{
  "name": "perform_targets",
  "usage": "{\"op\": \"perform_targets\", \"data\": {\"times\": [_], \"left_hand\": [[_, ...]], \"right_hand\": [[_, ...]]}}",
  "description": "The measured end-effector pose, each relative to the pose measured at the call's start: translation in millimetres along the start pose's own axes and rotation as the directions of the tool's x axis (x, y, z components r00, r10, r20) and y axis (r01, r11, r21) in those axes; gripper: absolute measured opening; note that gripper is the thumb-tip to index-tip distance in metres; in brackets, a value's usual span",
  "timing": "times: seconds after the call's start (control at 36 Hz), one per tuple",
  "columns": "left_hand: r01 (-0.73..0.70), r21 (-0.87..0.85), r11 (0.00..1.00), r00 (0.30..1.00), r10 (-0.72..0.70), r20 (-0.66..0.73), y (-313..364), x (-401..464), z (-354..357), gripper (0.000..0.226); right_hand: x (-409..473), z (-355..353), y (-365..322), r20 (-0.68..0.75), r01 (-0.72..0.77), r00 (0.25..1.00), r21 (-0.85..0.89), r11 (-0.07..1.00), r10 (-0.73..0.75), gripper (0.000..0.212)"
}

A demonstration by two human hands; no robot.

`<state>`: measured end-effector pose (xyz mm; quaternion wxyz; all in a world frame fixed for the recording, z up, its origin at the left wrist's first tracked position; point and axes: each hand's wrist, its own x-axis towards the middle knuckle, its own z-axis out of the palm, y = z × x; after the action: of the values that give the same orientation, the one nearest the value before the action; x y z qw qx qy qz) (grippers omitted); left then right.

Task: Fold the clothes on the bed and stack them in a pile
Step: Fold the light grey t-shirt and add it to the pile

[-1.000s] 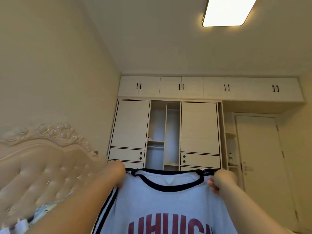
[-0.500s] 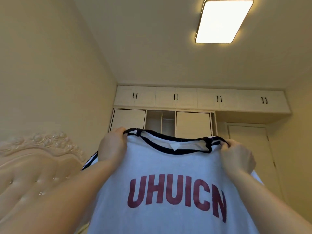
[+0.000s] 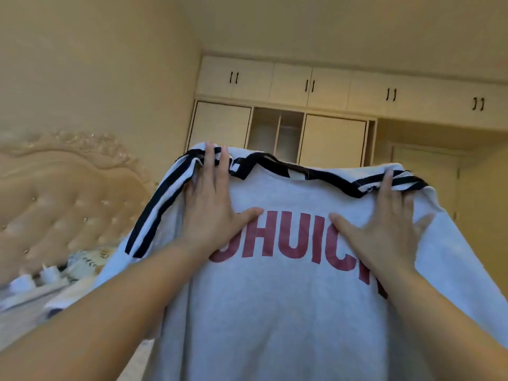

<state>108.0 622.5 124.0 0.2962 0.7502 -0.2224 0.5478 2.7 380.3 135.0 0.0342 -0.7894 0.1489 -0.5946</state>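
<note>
A light grey T-shirt (image 3: 288,320) with dark red lettering, a black collar and black-and-white striped shoulders fills the middle of the view, lettering towards me. My left hand (image 3: 214,204) lies flat on its left shoulder, fingers straight and reaching up to the striped seam. My right hand (image 3: 384,224) lies flat on the right shoulder in the same way, thumb spread across the letters. The shirt's left sleeve hangs down at the left. Its lower part runs out of the frame.
A tufted cream headboard (image 3: 55,193) stands at the left, with crumpled patterned clothes (image 3: 82,262) on the bed (image 3: 24,323) below it. A cream wardrobe (image 3: 332,138) with an open middle section lines the far wall, and a door (image 3: 428,185) is at the right.
My hands gripped the shirt's shoulders and lifted it; now both lie flat with straight fingers on it. The view has tilted down and left, and the ceiling lamp is out of frame.
</note>
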Motion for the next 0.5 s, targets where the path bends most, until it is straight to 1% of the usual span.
{"op": "perform_targets", "data": {"times": [0.11,0.17,0.22,0.28,0.33,0.39,0.44,0.47,0.5], "left_hand": [[-0.063,0.046,0.997,0.992,0.058,0.113,-22.1,-16.0,42.8,0.124],[-0.09,0.017,0.996,0.983,0.086,0.165,-28.9,-20.4,70.3,0.125],[-0.089,-0.015,0.996,0.98,0.091,0.178,-40.1,-25.1,100.5,0.127],[-0.099,-0.018,0.995,0.981,0.101,0.163,-56.2,-23.8,134.6,0.129],[-0.121,0.019,0.993,0.982,0.116,0.151,-75.7,-15.3,176.2,0.129],[-0.13,0.09,0.987,0.977,0.112,0.179,-97.0,-0.9,226.3,0.128],[-0.121,0.174,0.977,0.952,0.065,0.3,-122.8,13.0,283.2,0.129],[-0.11,0.207,0.972,0.918,0.02,0.395,-138.0,16.3,313.5,0.129],[-0.075,0.235,0.969,0.866,-0.054,0.497,-154.3,15.2,344.4,0.129]], "right_hand": [[-27.5,40.8,35.8,0.139,-0.046,0.989,-0.09,0.995,0.058,0.116],[-33.9,63.4,50.8,0.172,-0.056,0.982,-0.096,0.994,0.072,0.115],[-35.6,91.9,64.5,0.192,-0.03,0.98,-0.066,0.997,0.042,0.114],[-29.3,125.6,76.7,0.194,-0.012,0.981,-0.032,0.999,0.018,0.116],[-12.3,169.8,87.2,0.199,-0.008,0.98,-0.01,1.0,0.009,0.117],[7.2,225.7,96.7,0.226,0.005,0.974,-0.052,0.999,0.007,0.118],[19.4,290.3,106.8,0.322,0.052,0.947,-0.133,0.99,-0.007,0.12],[20.7,325.6,113.9,0.395,0.092,0.918,-0.173,0.981,-0.017,0.12],[18.8,361.9,122.0,0.472,0.134,0.882,-0.216,0.967,-0.017,0.118]]}}
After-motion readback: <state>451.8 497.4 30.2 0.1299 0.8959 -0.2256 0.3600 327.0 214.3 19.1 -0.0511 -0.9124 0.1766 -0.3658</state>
